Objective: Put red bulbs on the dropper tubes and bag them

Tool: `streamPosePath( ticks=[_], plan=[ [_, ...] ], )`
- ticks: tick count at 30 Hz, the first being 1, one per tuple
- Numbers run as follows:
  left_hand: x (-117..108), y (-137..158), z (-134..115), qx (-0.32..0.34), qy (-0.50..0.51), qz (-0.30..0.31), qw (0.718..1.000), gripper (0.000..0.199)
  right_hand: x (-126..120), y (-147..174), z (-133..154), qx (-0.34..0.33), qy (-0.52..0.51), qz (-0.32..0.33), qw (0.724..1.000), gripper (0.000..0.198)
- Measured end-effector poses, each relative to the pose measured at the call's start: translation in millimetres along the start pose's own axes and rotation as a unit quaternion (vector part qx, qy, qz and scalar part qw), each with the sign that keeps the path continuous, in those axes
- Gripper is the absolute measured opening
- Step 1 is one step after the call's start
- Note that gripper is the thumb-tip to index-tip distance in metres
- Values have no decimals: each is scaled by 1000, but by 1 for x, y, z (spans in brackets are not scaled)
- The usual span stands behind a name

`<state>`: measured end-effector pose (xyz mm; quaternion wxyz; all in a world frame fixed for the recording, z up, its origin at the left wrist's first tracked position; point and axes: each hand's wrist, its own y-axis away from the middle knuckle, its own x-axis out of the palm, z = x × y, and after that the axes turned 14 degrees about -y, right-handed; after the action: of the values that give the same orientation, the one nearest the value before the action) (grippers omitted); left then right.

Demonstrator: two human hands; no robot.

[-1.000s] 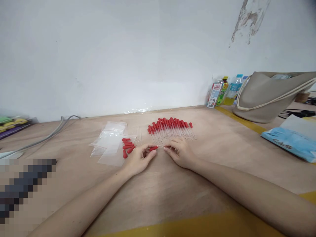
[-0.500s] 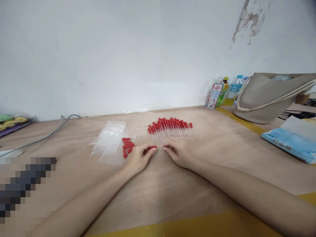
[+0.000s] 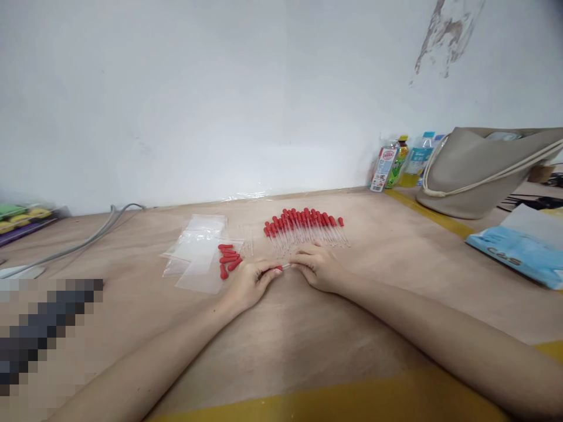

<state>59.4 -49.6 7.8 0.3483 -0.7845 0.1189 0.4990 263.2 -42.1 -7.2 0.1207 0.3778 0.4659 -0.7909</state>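
Note:
Between finger and thumb, my left hand (image 3: 254, 282) pinches a red rubber dropper bulb (image 3: 278, 268), mostly covered by the fingers. My right hand (image 3: 320, 266) is closed on a thin clear glass tube (image 3: 287, 266) whose end meets the bulb; how deep it sits I cannot tell. Beyond my hands, several red-capped droppers (image 3: 303, 220) lie in a fanned row, bulbs towards the wall. Several loose red bulbs (image 3: 229, 258) lie beside my left hand, partly on clear plastic bags (image 3: 197, 237). A few bare glass tubes (image 3: 248, 237) lie between bags and droppers.
A white wall (image 3: 220, 105) closes off the table's back. To the right stand bottles (image 3: 417, 161), a carton (image 3: 383, 169), a grey-beige bag (image 3: 470, 170) and a blue tissue pack (image 3: 514, 249). A grey cable (image 3: 99, 231) and a pixelated dark area (image 3: 48, 328) are on the left.
Both hands have shifted slightly towards me, still holding the bulb and tube, and the gap between them has narrowed a little. The things on the table stay put.

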Motion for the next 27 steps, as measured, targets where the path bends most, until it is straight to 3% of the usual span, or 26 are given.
streamPosePath(
  ticks=[7,13,27],
  plan=[
    [4,0,10,53,-42,-58,996,21,-2,0,3,-71,88,-24,993,18],
    [7,1,19,125,-90,-118,981,18,1,1,2,-113,46,-61,991,16],
    [7,1,12,152,-114,-65,980,19,7,-1,11,-53,-9,3,999,19]
  ],
)
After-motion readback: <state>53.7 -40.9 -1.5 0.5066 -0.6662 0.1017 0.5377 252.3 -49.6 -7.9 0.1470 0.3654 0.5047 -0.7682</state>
